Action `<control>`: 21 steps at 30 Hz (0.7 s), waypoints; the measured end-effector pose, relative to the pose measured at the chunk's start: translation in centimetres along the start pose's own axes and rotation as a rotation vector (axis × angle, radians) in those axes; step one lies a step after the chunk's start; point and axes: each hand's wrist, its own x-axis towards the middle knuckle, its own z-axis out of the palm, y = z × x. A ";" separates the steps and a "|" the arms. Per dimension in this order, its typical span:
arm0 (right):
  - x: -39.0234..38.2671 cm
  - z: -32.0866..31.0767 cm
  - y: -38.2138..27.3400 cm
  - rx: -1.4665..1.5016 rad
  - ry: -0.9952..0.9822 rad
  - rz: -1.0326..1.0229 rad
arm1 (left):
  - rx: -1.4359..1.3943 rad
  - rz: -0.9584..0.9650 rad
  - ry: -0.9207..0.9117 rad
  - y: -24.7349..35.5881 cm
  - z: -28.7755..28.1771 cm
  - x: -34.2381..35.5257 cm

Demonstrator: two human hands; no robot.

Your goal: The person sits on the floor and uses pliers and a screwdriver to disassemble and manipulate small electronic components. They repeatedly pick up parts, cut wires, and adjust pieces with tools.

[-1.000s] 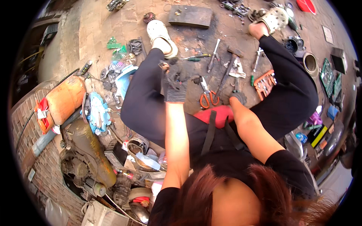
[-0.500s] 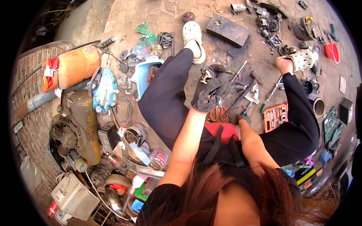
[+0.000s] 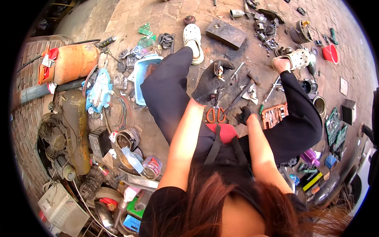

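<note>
My left hand [image 3: 207, 85], in a dark glove, is raised beside my left knee, its fingers curled round a small metal part [image 3: 219, 71] with a copper-coloured bit. My right hand [image 3: 244, 115], also gloved, hovers over the ground between my legs, fingers loosely bent and apart, with nothing visible in them. Near it lie orange-handled scissors [image 3: 211, 115], a hammer [image 3: 253, 78], a long metal tool [image 3: 237, 70], a green-handled tool [image 3: 261, 109] and an orange socket set [image 3: 270, 117]. A red pad with black straps [image 3: 228, 133] rests in my lap.
Ahead are a dark metal block [image 3: 225, 33] and engine parts [image 3: 264, 29]. To the left are a blue tub [image 3: 139, 83], an orange gas cylinder [image 3: 75, 63] and a rusty compressor [image 3: 77, 126]. At right lie a green tool case [image 3: 331, 130] and a red bucket [image 3: 330, 53].
The view has shifted. My left hand has moved forward from its earlier place over my left leg. My right hand has come away from the dark-handled tool it was at.
</note>
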 end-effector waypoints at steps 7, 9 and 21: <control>-21.8 -2.1 -2.4 -0.156 -0.545 -0.597 | 0.583 -0.049 -0.260 3.1 2.3 1.8; -26.5 -4.2 -3.9 -0.395 -0.557 -0.781 | 0.586 -0.285 -0.369 4.0 2.3 3.2; -39.3 -6.0 -10.7 -1.334 -0.661 -1.082 | 0.627 -0.810 -0.509 5.6 2.8 6.6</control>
